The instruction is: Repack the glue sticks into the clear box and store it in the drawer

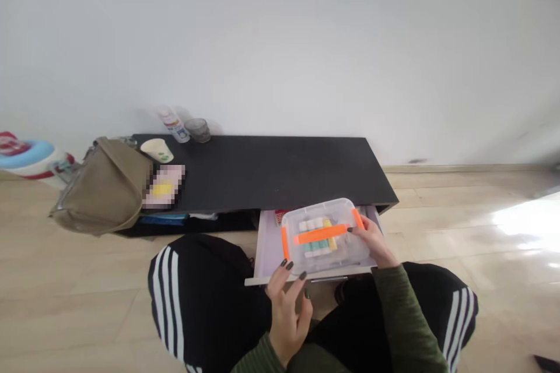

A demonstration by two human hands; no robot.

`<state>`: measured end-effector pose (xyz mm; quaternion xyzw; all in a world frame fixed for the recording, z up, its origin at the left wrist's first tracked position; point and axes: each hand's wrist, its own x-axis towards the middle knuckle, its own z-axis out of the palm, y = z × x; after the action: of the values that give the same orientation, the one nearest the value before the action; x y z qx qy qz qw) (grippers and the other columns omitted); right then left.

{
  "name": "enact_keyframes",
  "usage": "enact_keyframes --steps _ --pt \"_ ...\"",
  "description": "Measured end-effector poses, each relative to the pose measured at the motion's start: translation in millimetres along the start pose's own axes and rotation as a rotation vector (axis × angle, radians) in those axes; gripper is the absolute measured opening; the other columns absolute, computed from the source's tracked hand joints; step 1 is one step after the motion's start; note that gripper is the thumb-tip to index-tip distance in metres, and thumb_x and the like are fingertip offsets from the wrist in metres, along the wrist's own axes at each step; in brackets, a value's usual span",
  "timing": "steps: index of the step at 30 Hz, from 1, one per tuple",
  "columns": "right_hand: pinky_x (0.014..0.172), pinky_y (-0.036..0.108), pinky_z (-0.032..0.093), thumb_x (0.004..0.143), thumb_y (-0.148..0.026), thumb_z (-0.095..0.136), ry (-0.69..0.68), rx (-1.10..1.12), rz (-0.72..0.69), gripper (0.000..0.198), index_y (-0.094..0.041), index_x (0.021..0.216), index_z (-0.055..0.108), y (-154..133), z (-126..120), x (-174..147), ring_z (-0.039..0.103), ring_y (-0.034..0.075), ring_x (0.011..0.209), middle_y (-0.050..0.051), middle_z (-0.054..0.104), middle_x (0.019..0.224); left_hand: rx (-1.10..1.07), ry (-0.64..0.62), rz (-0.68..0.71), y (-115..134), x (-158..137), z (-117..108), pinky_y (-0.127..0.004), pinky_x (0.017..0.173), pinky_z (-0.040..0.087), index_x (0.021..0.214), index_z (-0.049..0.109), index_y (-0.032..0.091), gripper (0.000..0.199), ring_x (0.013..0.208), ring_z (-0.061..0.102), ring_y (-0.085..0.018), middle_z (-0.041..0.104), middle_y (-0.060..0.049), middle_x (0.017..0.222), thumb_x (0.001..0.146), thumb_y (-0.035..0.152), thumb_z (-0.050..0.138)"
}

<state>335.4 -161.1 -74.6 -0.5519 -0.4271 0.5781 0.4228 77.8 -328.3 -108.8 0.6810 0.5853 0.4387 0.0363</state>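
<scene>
A clear plastic storage box [315,210] with an orange handle [321,234] and orange side latches sits tilted in or just over a pulled-out white drawer [268,245]. Through its lid, white, green and yellow items show blurrily. My right hand [375,243] grips the box at its right side, a fingertip touching the handle's right end; the other fingers are partly hidden. With fingers spread, my left hand [289,309] is held by the box's front left corner and the drawer front, holding nothing. Behind the box, a red item [280,217] peeks out in the drawer.
The drawer belongs to a low black cabinet [280,172] against the wall. On its left stand a paper cup [157,150], a grey glass [198,129], a spray can [174,125] and a khaki bag [105,189]. Blue items [161,220] lie in the open shelf. My knees flank the drawer.
</scene>
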Motion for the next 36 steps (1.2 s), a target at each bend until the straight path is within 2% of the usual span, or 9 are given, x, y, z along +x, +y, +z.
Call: enact_keyframes --steps 3,7,12,15,19,23,26,32,36 --pt "0.059 0.025 0.044 0.060 -0.029 0.082 0.063 0.168 0.001 0.041 -0.019 0.099 0.069 -24 -7 -1 0.059 0.017 0.066 0.002 0.070 0.081 0.147 -0.127 0.069 -22 -9 21 -0.058 0.108 0.043 0.157 0.026 0.024 0.069 0.145 0.037 -0.034 0.041 -0.018 0.152 0.092 0.011 0.047" --pt "0.052 0.024 0.041 0.057 -0.026 0.081 0.147 0.296 -0.053 0.033 -0.019 0.086 0.068 -38 1 20 0.055 0.014 0.056 -0.001 0.067 0.071 0.307 -0.244 0.043 -47 -19 50 -0.064 0.115 0.030 0.162 0.004 0.017 0.084 0.149 0.030 -0.036 0.035 -0.022 0.158 0.090 0.013 0.048" --pt "0.052 0.024 0.044 0.058 -0.027 0.081 0.171 0.349 -0.057 0.026 -0.018 0.075 0.065 -45 15 66 0.055 0.013 0.055 -0.001 0.063 0.063 0.437 -0.239 0.056 -69 -13 82 -0.064 0.120 0.011 0.161 0.020 0.018 0.075 0.151 0.023 -0.035 0.038 -0.020 0.158 0.093 0.032 0.049" --pt "0.051 0.024 0.046 0.060 -0.028 0.082 0.141 0.337 -0.030 0.025 -0.017 0.076 0.066 -52 22 88 0.057 0.014 0.056 0.000 0.064 0.063 0.476 -0.255 0.046 -81 0 99 -0.065 0.120 0.006 0.156 0.035 0.018 0.067 0.152 0.021 -0.035 0.038 -0.018 0.158 0.094 0.039 0.048" --pt "0.051 0.024 0.047 0.063 -0.027 0.081 0.111 0.303 0.009 0.023 -0.015 0.078 0.068 -62 31 110 0.059 0.014 0.056 0.001 0.065 0.063 0.487 -0.289 -0.007 -88 33 113 -0.068 0.119 0.008 0.152 0.043 0.018 0.061 0.151 0.025 -0.038 0.040 -0.018 0.158 0.095 0.037 0.045" --pt "0.052 0.025 0.049 0.064 -0.024 0.080 0.138 0.298 0.052 0.020 -0.015 0.078 0.068 -70 36 124 0.061 0.015 0.057 0.002 0.065 0.063 0.460 -0.347 -0.042 -91 77 119 -0.067 0.119 0.014 0.154 0.039 0.010 0.065 0.149 0.027 -0.038 0.035 -0.021 0.159 0.096 0.041 0.044" --pt "0.051 0.025 0.049 0.063 -0.024 0.080 0.139 0.295 0.054 0.021 -0.015 0.077 0.067 -75 38 132 0.061 0.015 0.056 0.002 0.065 0.062 0.440 -0.295 -0.066 -101 101 126 -0.060 0.121 0.021 0.154 0.033 0.002 0.072 0.151 0.023 -0.037 0.030 -0.025 0.161 0.096 0.043 0.043" --pt "0.048 0.026 0.045 0.062 -0.026 0.082 0.117 0.244 0.080 0.026 -0.016 0.078 0.065 -81 35 149 0.058 0.014 0.054 0.000 0.063 0.062 0.348 -0.200 -0.093 -117 113 141 -0.056 0.121 0.026 0.147 0.042 0.002 0.056 0.149 0.031 -0.034 0.042 -0.025 0.154 0.094 0.018 0.041" --pt "0.049 0.025 0.045 0.061 -0.027 0.083 0.100 0.221 0.075 0.027 -0.017 0.076 0.062 -80 33 158 0.057 0.014 0.055 0.000 0.063 0.063 0.177 -0.138 -0.166 -106 121 123 -0.061 0.120 0.024 0.142 0.046 0.007 0.056 0.143 0.040 -0.034 0.050 -0.023 0.146 0.086 0.008 0.044"
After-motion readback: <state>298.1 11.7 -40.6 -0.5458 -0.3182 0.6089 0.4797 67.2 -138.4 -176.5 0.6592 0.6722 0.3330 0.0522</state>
